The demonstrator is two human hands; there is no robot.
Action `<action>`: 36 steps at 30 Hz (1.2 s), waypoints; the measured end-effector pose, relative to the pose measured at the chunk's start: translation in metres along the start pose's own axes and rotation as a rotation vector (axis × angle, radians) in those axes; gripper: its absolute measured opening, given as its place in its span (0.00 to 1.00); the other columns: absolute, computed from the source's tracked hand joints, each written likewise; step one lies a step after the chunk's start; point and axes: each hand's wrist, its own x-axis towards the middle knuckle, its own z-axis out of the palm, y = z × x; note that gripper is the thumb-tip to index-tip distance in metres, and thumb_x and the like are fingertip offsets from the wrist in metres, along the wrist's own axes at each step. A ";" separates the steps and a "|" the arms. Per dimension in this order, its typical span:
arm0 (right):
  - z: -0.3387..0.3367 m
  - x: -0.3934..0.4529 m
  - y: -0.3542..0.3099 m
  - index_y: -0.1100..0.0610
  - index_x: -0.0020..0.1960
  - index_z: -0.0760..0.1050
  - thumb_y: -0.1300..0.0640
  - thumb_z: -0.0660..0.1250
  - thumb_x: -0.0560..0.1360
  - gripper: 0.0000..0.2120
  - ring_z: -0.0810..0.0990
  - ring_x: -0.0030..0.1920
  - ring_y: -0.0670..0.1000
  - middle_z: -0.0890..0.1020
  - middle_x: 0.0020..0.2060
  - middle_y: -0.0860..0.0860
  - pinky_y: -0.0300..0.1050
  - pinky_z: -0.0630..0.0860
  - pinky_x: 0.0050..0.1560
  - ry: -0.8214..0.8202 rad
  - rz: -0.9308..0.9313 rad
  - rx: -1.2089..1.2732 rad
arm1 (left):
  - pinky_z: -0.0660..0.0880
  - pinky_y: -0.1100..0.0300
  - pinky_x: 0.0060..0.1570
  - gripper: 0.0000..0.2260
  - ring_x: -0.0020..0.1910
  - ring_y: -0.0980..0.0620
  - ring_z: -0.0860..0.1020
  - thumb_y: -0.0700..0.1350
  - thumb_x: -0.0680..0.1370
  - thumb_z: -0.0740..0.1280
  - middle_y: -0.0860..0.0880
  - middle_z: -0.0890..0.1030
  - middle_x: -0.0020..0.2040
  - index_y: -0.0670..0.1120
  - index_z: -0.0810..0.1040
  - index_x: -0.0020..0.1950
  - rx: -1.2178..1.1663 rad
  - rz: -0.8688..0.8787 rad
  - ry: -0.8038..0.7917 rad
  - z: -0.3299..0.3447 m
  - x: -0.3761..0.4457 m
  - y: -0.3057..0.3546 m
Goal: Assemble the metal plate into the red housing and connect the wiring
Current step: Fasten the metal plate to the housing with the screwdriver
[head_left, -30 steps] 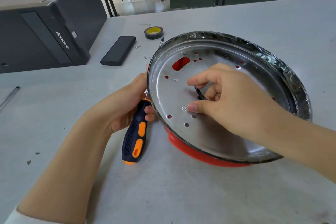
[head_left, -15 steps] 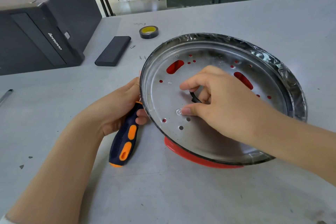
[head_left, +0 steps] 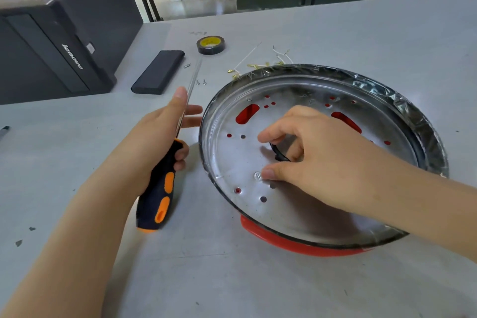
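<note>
The head view looks down on a grey table (head_left: 232, 279) where the metal plate (head_left: 240, 160) sits inside the red housing (head_left: 296, 245), its round dish tilted toward the camera so that only a strip of red shows under the near rim. Red also shows through the slots and small holes in the plate. Crinkled dark film (head_left: 402, 106) wraps the far and right rim.

The right hand (head_left: 317, 160) reaches over the plate's middle, fingers curled, pinching a black wire (head_left: 277, 153) that comes up at the centre; its thumb tip rests on the plate just beside a small round stud. The left hand (head_left: 157, 142) lies just left of the plate and grips a screwdriver (head_left: 161, 188) by its black and orange handle, lower fingers wrapped round it, index finger stretched along the thin shaft that points away toward the far side of the table. Two fingertips come close to the plate's rim; contact cannot be told.

Behind the plate lie loose white wires with brass terminals (head_left: 258, 66), a roll of black tape (head_left: 211, 44), two small screws (head_left: 201, 82) and a flat black case (head_left: 158, 72). A dark computer tower (head_left: 59, 41) lies on its side at the far left.
</note>
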 end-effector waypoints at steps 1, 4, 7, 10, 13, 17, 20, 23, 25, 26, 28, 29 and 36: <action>0.000 -0.001 -0.001 0.42 0.58 0.75 0.44 0.73 0.68 0.20 0.71 0.42 0.37 0.71 0.49 0.38 0.28 0.63 0.40 -0.006 -0.006 -0.022 | 0.67 0.62 0.20 0.24 0.22 0.55 0.66 0.68 0.76 0.60 0.57 0.85 0.45 0.51 0.81 0.54 -0.067 -0.003 0.006 0.000 0.000 0.001; -0.002 -0.002 -0.004 0.41 0.59 0.74 0.39 0.67 0.69 0.20 0.69 0.51 0.40 0.71 0.51 0.37 0.35 0.67 0.48 0.003 -0.072 -0.161 | 0.66 0.62 0.20 0.20 0.23 0.55 0.65 0.65 0.75 0.65 0.58 0.85 0.45 0.51 0.82 0.54 -0.126 0.051 -0.004 0.005 -0.001 0.000; -0.011 0.004 -0.010 0.42 0.55 0.76 0.47 0.64 0.75 0.10 0.70 0.46 0.36 0.73 0.44 0.38 0.28 0.65 0.47 -0.022 -0.140 -0.105 | 0.67 0.64 0.20 0.14 0.23 0.56 0.66 0.59 0.76 0.67 0.53 0.76 0.31 0.50 0.82 0.52 -0.030 0.146 -0.027 0.009 -0.004 -0.002; -0.019 0.009 -0.016 0.42 0.51 0.78 0.54 0.62 0.78 0.09 0.74 0.35 0.30 0.79 0.37 0.38 0.21 0.65 0.39 -0.176 -0.157 0.024 | 0.67 0.65 0.21 0.13 0.23 0.55 0.66 0.58 0.77 0.66 0.46 0.69 0.31 0.49 0.81 0.50 0.048 0.198 -0.057 0.013 -0.006 -0.003; -0.017 0.017 -0.019 0.44 0.51 0.77 0.55 0.61 0.79 0.09 0.75 0.31 0.33 0.81 0.37 0.38 0.22 0.66 0.36 -0.339 -0.186 0.048 | 0.67 0.64 0.20 0.17 0.23 0.54 0.66 0.57 0.78 0.64 0.43 0.70 0.34 0.43 0.80 0.48 0.073 0.203 -0.075 0.016 -0.008 -0.003; -0.011 0.026 -0.019 0.46 0.51 0.70 0.56 0.62 0.79 0.05 0.76 0.30 0.39 0.83 0.36 0.41 0.29 0.70 0.34 -0.457 -0.154 0.132 | 0.66 0.65 0.20 0.21 0.22 0.54 0.66 0.57 0.79 0.64 0.43 0.69 0.35 0.37 0.78 0.52 0.094 0.181 -0.055 0.016 -0.009 -0.003; -0.009 0.028 -0.021 0.50 0.46 0.73 0.56 0.64 0.78 0.03 0.78 0.31 0.40 0.84 0.34 0.44 0.30 0.72 0.35 -0.502 -0.173 0.186 | 0.67 0.64 0.20 0.19 0.23 0.54 0.66 0.56 0.80 0.63 0.42 0.69 0.35 0.39 0.78 0.50 0.106 0.179 -0.064 0.016 -0.010 -0.002; -0.006 0.029 -0.022 0.54 0.43 0.76 0.58 0.67 0.76 0.03 0.82 0.35 0.46 0.84 0.34 0.48 0.31 0.74 0.34 -0.536 -0.173 0.228 | 0.67 0.64 0.20 0.21 0.23 0.54 0.66 0.55 0.80 0.63 0.42 0.69 0.35 0.36 0.77 0.52 0.113 0.185 -0.070 0.016 -0.010 -0.002; -0.008 0.031 -0.022 0.56 0.44 0.77 0.61 0.69 0.74 0.02 0.82 0.35 0.48 0.85 0.35 0.50 0.33 0.75 0.34 -0.556 -0.164 0.270 | 0.67 0.64 0.20 0.21 0.22 0.54 0.66 0.55 0.80 0.63 0.42 0.69 0.35 0.36 0.77 0.52 0.107 0.187 -0.070 0.017 -0.010 -0.001; -0.010 0.032 -0.022 0.57 0.45 0.77 0.63 0.70 0.73 0.03 0.81 0.34 0.49 0.85 0.36 0.53 0.34 0.75 0.34 -0.567 -0.155 0.300 | 0.66 0.65 0.20 0.21 0.22 0.55 0.66 0.55 0.80 0.63 0.43 0.69 0.35 0.36 0.77 0.52 0.106 0.188 -0.068 0.017 -0.010 -0.002; -0.015 0.034 -0.022 0.57 0.46 0.76 0.64 0.72 0.72 0.06 0.81 0.33 0.49 0.85 0.38 0.55 0.37 0.77 0.36 -0.589 -0.142 0.349 | 0.66 0.65 0.19 0.21 0.21 0.55 0.66 0.55 0.80 0.63 0.43 0.70 0.35 0.36 0.77 0.53 0.111 0.191 -0.068 0.017 -0.010 -0.002; -0.016 0.035 -0.022 0.56 0.46 0.75 0.64 0.72 0.72 0.07 0.81 0.32 0.49 0.85 0.39 0.55 0.39 0.78 0.37 -0.594 -0.143 0.357 | 0.66 0.65 0.19 0.22 0.21 0.55 0.66 0.55 0.80 0.63 0.43 0.70 0.35 0.35 0.77 0.53 0.118 0.194 -0.070 0.017 -0.010 -0.002; -0.014 0.034 -0.020 0.57 0.45 0.75 0.61 0.67 0.76 0.02 0.80 0.28 0.47 0.86 0.39 0.50 0.42 0.80 0.42 -0.570 -0.085 0.397 | 0.68 0.64 0.21 0.25 0.23 0.53 0.67 0.57 0.80 0.63 0.42 0.70 0.35 0.33 0.75 0.54 0.126 0.198 -0.081 0.017 -0.008 -0.003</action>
